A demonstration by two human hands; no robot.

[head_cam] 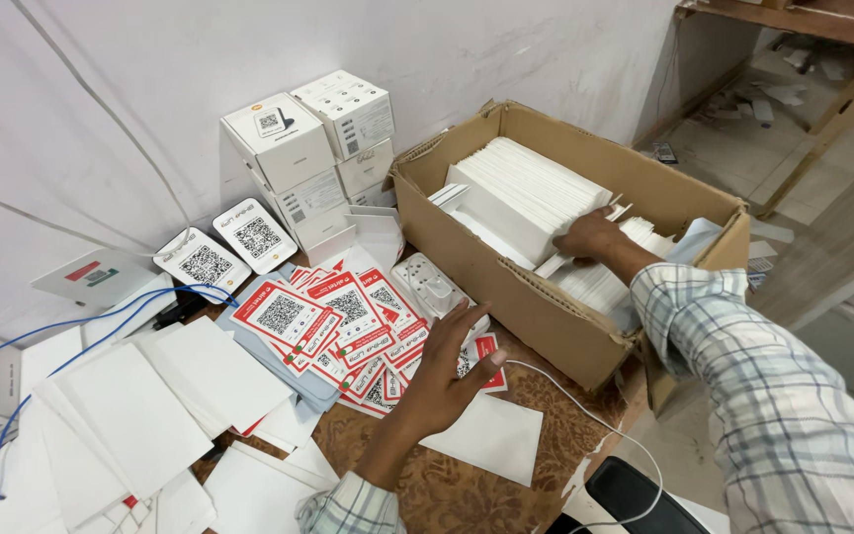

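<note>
Light: bright, even, diffuse | shadows: soft, faint beneath the cardboard box point(506, 287) and white envelopes point(140, 415) | glare: mild on the white wall point(150, 79) | focus: sharp centre, plaid sleeve point(783, 415) slightly soft | edges: wide-angle bowing

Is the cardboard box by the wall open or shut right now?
Open. The cardboard box has its top flaps folded out, showing rows of white envelopes, and the right hand reaches in among them.

Stacked white cube boxes point(313, 148) by the wall, red-and-white code cards point(338, 331) fanned beside an open brown carton point(536, 297).
</note>
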